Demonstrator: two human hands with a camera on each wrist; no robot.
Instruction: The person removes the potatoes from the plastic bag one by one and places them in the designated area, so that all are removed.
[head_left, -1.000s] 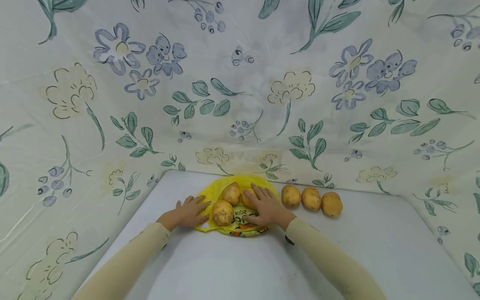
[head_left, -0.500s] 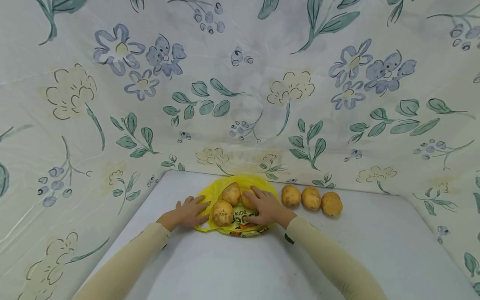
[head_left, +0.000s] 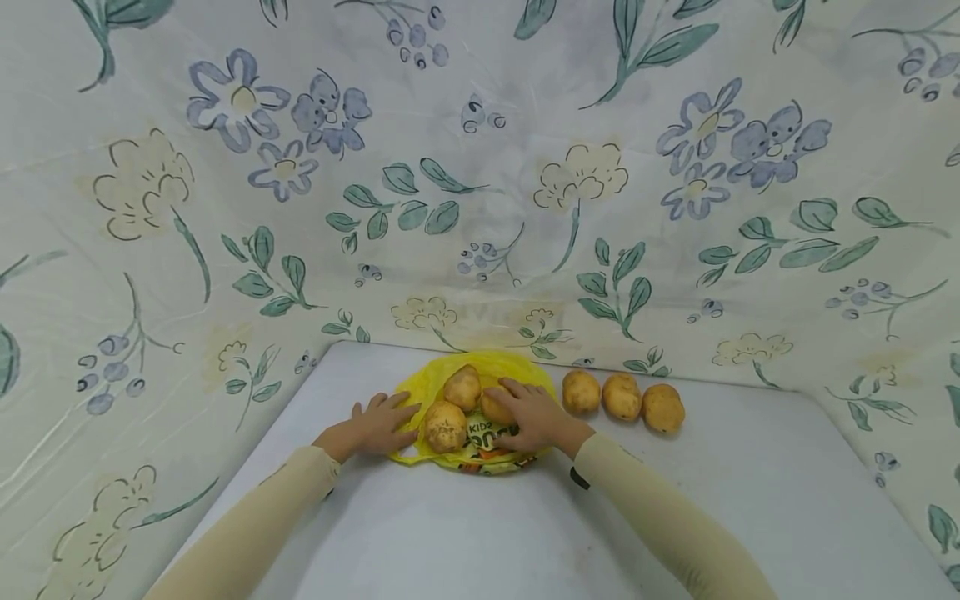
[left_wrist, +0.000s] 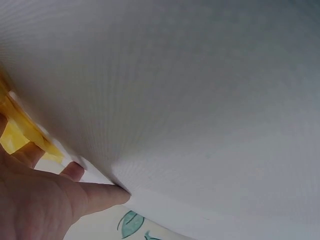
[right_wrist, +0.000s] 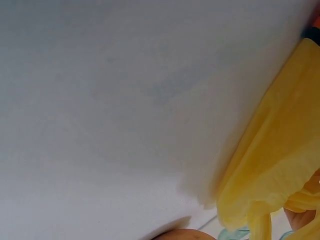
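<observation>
Here, a crumpled yellow plastic bag lies at the far middle of the white table, its printed panel with the letters "KID" facing up. Three potatoes rest within its outline: a far potato, a near-left potato and a right-side potato; whether they sit inside the bag or on top, I cannot tell. The left hand is spread wide at the bag's left edge, thumb on the tabletop in the left wrist view. The right hand reaches over the bag from the right, fingers extended across the right-side potato, thumb spread toward the near side. To the right, just beyond the bag, a row of three more potatoes stands side by side. Beige sleeves cover both arms; behind hangs a flower-printed sheet.
</observation>
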